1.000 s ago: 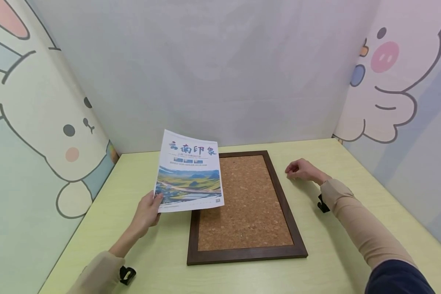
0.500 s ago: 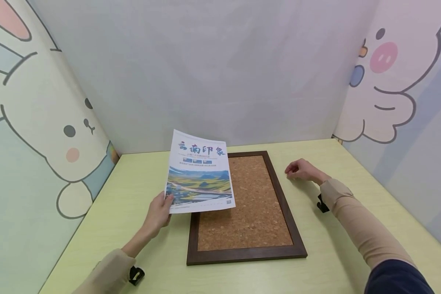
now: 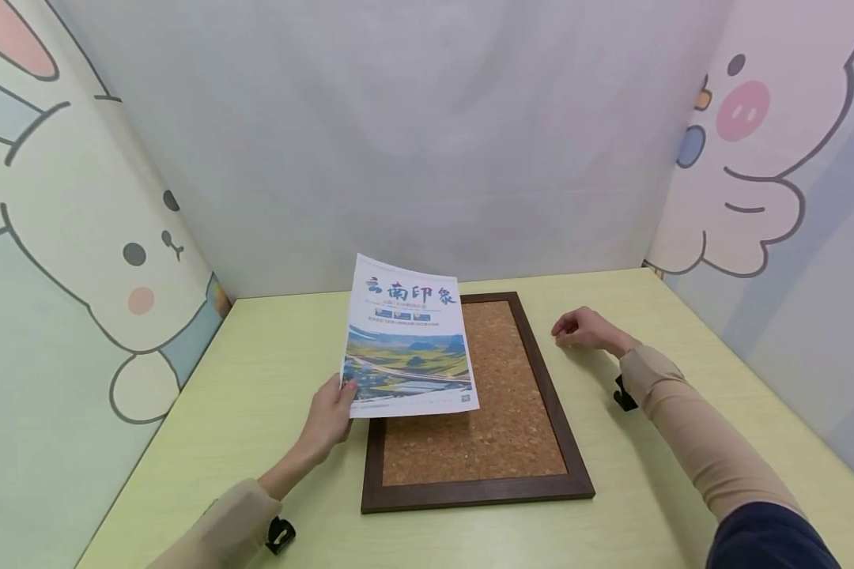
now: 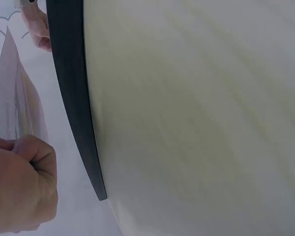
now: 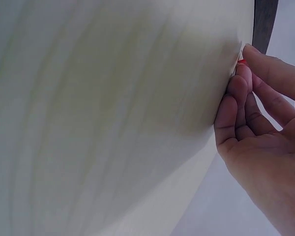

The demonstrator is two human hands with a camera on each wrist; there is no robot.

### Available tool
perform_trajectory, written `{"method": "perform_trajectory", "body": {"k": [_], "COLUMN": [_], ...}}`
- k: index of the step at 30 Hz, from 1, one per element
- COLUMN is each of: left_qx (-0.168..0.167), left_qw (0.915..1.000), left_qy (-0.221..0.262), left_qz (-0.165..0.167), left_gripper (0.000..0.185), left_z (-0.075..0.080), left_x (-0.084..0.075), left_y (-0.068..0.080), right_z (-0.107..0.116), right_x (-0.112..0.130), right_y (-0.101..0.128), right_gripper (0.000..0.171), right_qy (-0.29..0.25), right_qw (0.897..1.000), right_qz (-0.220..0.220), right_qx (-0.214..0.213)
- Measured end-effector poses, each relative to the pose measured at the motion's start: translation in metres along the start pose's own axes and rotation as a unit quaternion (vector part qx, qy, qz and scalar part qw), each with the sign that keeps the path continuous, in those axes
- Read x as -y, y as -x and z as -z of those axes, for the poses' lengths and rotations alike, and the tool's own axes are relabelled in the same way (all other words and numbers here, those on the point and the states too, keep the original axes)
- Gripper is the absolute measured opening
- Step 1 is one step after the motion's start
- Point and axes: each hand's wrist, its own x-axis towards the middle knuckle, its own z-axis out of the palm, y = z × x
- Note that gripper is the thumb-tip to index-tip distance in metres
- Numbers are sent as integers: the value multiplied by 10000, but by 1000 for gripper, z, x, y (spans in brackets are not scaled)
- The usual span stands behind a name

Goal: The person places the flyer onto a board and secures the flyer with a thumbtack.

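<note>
Pinching flyer [image 3: 407, 340] corner, left hand [image 3: 327, 417] below-left.

Quick count of what was on the table [image 3: 270, 348]

There was one cork board [image 3: 473, 403] in a dark frame, one printed flyer [image 3: 409, 340] over the board's left side, and two hands: left hand [image 3: 327, 419] at its left, right hand [image 3: 583, 329] at its right.
</note>
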Motion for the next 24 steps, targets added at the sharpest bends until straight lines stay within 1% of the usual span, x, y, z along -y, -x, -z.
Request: {"method": "perform_trajectory", "body": {"k": [8, 15, 18, 24], "left_qx": [46, -114, -67, 142], "left_qw": [9999, 9989, 9993, 9998], "left_qy": [-23, -411, -348, -131], "left_qz": [-87, -182, -112, 102], "left_gripper": [35, 35, 35, 36], "left_z": [-16, -28, -33, -41], "left_x": [-1, -4, -4, -5], "left_y": [-1, -2, -2, -1], "right_z": [0, 0, 0, 0], "right_x": [0, 0, 1, 2], "right_y": [1, 1, 1, 2], "right_gripper": [19, 19, 19, 18], "right_qy": [-22, -45, -65, -81], "right_qw": [10000, 10000, 9999, 9998], "right_qz": [10, 29, 85, 159], "right_qx": [8, 13, 13, 31]}}
